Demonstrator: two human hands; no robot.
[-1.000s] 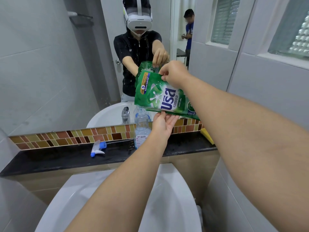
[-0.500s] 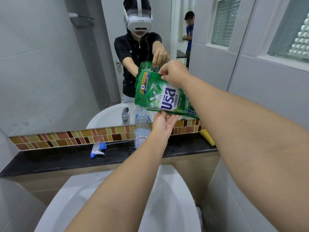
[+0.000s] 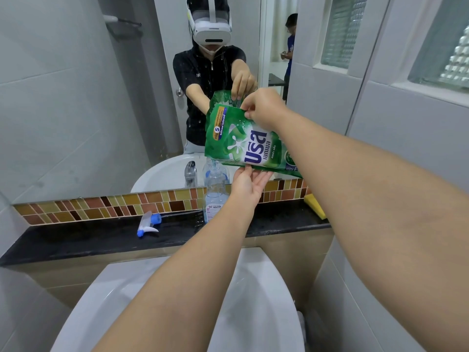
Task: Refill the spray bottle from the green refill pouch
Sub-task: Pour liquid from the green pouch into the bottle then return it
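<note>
The pouch is held tilted over the bottle, its low corner right above the open neck, where a thin blue stream is seen dropping in. The top edge is pinched by the right hand, closed on it; the lower edge is propped from beneath by the left hand, palm up, fingers loosely open against the pouch. The bottle is stood upright on the dark ledge, close against the tile strip and the mirror. The sprayer head is lain well off to the left. A yellow sponge is tucked at the ledge's right end. Below, the white basin is left open.
</note>
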